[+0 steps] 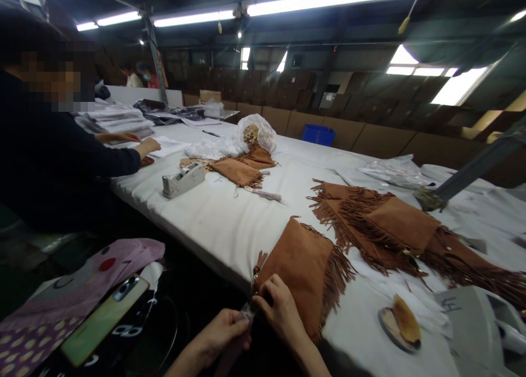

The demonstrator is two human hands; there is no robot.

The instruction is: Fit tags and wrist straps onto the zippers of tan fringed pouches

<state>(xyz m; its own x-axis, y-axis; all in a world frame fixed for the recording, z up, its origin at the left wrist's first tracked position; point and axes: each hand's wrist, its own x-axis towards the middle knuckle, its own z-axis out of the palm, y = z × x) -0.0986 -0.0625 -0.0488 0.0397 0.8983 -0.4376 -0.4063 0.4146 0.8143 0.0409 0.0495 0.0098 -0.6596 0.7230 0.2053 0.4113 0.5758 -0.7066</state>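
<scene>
A brown suede bag (302,267) with fringe along its right side lies at the near edge of the white table (230,218). My right hand (279,306) is closed on the bag's near corner, by the metal hardware. My left hand (224,330) sits just left of it, fingers pinched on a small pale piece that touches the same corner. Both hands hang partly over the table's edge.
More fringed brown bags (386,223) are piled to the right, others (242,169) farther back beside a tape dispenser (183,180). A small dish (398,325) sits near right. A person in dark sleeves works at the left. A phone (104,319) rests on patterned cloth at lower left.
</scene>
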